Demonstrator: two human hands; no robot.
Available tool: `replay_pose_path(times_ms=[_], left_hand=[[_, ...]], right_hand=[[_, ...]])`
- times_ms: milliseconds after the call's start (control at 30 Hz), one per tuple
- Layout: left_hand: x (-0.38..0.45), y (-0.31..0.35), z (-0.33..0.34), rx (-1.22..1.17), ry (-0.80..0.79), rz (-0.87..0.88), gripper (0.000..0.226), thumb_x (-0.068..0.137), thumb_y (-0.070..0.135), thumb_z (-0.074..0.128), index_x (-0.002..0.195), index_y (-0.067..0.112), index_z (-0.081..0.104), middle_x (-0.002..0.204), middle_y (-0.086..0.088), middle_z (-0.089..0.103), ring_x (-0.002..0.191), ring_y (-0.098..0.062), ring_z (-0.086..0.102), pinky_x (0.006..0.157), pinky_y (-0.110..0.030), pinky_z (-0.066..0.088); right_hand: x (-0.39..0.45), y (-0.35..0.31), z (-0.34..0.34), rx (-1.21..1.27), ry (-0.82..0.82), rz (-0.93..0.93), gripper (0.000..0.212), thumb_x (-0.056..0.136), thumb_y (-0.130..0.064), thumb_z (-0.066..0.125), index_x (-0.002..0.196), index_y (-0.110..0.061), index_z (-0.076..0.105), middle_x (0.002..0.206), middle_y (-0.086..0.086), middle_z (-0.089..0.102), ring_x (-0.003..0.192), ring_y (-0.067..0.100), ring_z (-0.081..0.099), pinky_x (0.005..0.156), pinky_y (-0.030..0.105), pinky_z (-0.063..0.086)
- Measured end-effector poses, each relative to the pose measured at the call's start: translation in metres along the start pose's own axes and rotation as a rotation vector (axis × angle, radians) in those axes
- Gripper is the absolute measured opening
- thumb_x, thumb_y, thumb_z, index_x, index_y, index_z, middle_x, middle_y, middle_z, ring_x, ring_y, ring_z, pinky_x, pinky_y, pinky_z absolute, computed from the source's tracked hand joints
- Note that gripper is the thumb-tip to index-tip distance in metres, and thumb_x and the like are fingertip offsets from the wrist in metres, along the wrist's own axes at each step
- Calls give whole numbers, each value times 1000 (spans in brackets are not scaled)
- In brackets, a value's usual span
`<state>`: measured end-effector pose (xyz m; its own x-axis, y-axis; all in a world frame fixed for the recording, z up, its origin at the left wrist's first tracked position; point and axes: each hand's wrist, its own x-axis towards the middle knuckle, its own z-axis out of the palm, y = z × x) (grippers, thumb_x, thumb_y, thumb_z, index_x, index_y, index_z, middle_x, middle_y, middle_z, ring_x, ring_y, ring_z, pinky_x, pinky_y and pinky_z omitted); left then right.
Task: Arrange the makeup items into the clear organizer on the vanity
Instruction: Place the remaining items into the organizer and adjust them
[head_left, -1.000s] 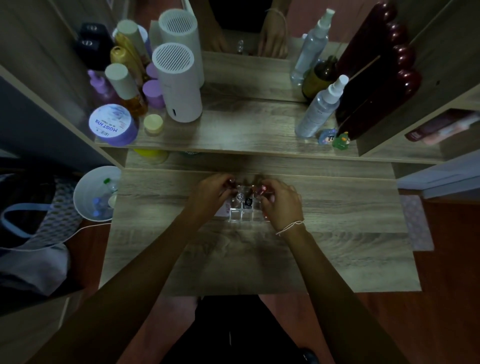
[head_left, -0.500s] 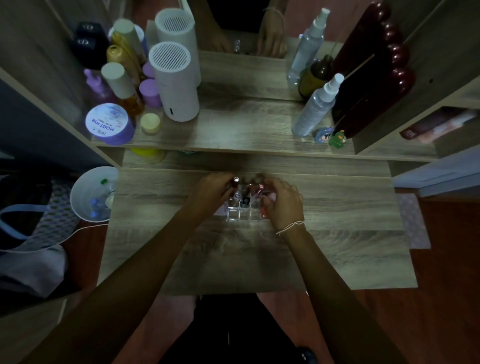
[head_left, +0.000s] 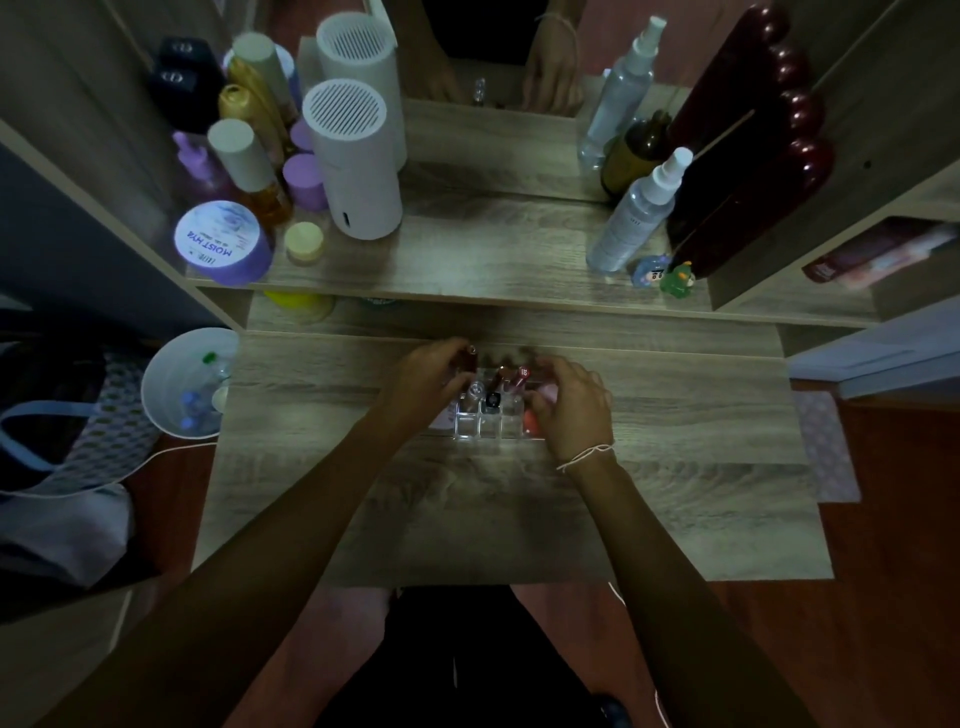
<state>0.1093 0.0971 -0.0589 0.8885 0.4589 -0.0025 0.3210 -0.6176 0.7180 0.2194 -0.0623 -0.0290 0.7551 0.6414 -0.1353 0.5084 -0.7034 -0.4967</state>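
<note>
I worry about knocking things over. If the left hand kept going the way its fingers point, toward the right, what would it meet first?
Probably the upright tubes standing in the clear organizer, right beside the left hand; depth is hard to judge here.

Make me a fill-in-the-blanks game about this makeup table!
1. The clear organizer sits between the person's two ____.
2. The big jar reading MOIST HYA is coloured ____.
3. The left hand pinches a small tube with a ____ cap.
4. The right wrist wears a white ____.

Missing words: hands; purple; red; string
</note>
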Motion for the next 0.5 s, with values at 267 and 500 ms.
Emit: replay_pose_path(times_ms=[267, 500], left_hand=[[1, 1, 1, 15, 9, 1, 25, 84, 10, 63, 109, 6, 60, 99, -14, 69, 90, -24, 64, 74, -25, 42], [2, 1, 1, 25, 1, -4, 26, 85, 11, 63, 110, 7, 59, 101, -14, 69, 90, -23, 64, 74, -26, 44]], right_hand=[[-1, 3, -2, -23, -12, 9, 41, 82, -17, 65, 123, -20, 55, 121, 7, 62, 113, 30, 51, 94, 41, 38], [-1, 6, -3, -19, 2, 7, 43, 82, -13, 64, 123, -20, 54, 120, 8, 63, 112, 31, 51, 92, 40, 38]])
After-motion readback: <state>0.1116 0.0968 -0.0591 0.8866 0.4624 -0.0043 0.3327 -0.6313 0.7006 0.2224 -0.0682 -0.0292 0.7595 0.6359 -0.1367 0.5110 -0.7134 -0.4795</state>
